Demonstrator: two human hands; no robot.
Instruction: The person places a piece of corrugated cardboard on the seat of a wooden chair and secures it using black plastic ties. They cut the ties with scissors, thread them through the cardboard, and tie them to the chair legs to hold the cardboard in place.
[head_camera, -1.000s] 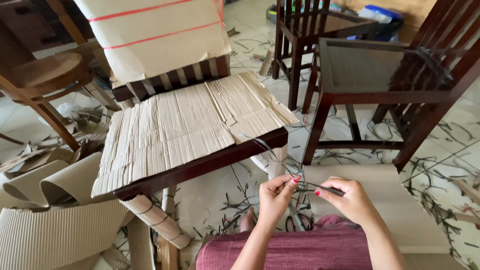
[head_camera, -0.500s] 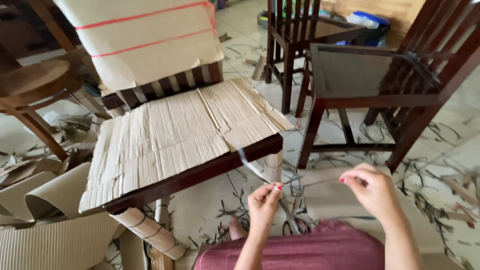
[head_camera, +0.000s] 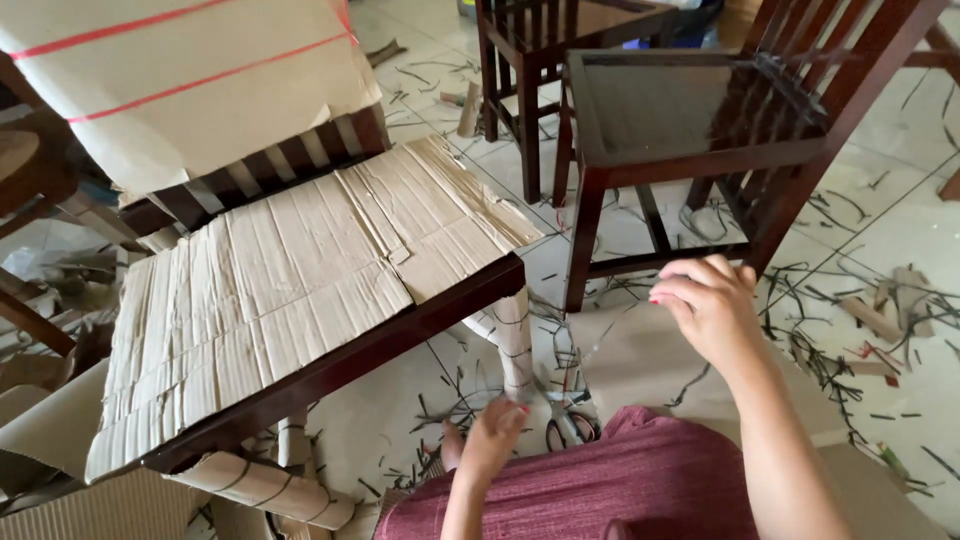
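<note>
A dark wooden chair (head_camera: 420, 320) stands in front of me with creased corrugated cardboard (head_camera: 290, 290) over its seat. Its front leg (head_camera: 512, 340) is wrapped in cardboard bound with thin straps. My left hand (head_camera: 493, 432) hangs low by that leg, fingers pointing down to the floor, close to a pair of scissors (head_camera: 567, 428) lying there. My right hand (head_camera: 708, 305) is raised to the right, fingers loosely curled, and nothing shows in it. My maroon-clad lap (head_camera: 620, 485) fills the bottom edge.
The chair's back (head_camera: 190, 90) is covered in paper with red bands. A bare dark chair (head_camera: 680, 130) stands at right, another behind it (head_camera: 530, 40). Strap offcuts and cardboard scraps (head_camera: 860, 330) litter the tiled floor. Cardboard rolls (head_camera: 60, 500) lie at the lower left.
My hands were together holding a thin strap. They have parted: the left dropped toward the floor by the scissors, the right rose to the right. The strap no longer shows.
</note>
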